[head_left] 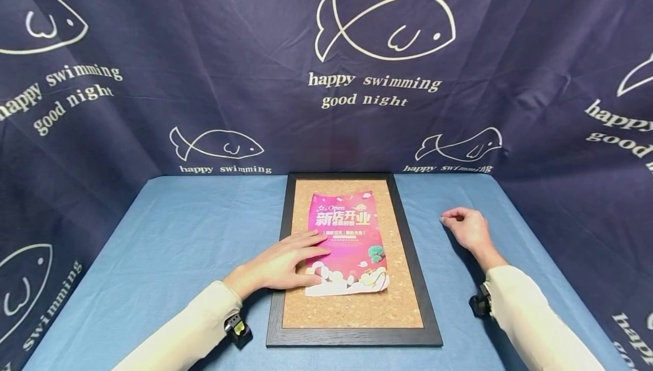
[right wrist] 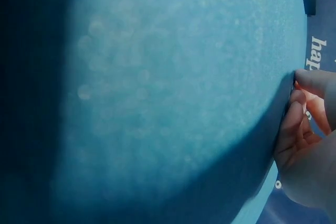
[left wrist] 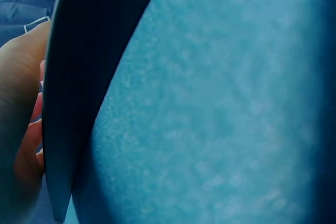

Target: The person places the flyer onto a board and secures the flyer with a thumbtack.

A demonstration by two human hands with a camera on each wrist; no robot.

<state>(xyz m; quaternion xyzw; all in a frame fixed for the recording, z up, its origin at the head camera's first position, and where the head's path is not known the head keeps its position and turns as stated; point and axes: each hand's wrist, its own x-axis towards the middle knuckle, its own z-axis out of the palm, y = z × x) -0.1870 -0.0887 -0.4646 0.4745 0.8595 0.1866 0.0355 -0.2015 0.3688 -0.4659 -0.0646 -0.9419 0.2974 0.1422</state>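
Observation:
A pink and purple poster point(head_left: 347, 255) with white lettering lies on a cork board point(head_left: 357, 311) that has a black frame. My left hand point(head_left: 285, 260) reaches over the frame's left side and rests on the poster's left edge, fingers spread. In the left wrist view the frame's dark edge point(left wrist: 79, 77) covers much of that hand point(left wrist: 21, 98). To the right of the board, my right hand point(head_left: 466, 228) is low over the blue cloth, fingers curled and thumb close to the index finger. Whether anything small sits between those fingertips point(right wrist: 297, 77) is not visible.
Blue cloth point(head_left: 204, 212) covers the table on both sides of the board. A dark blue curtain point(head_left: 275, 76) with white fish drawings and lettering stands behind and at the sides. Each wrist carries a small black device point(head_left: 238, 331).

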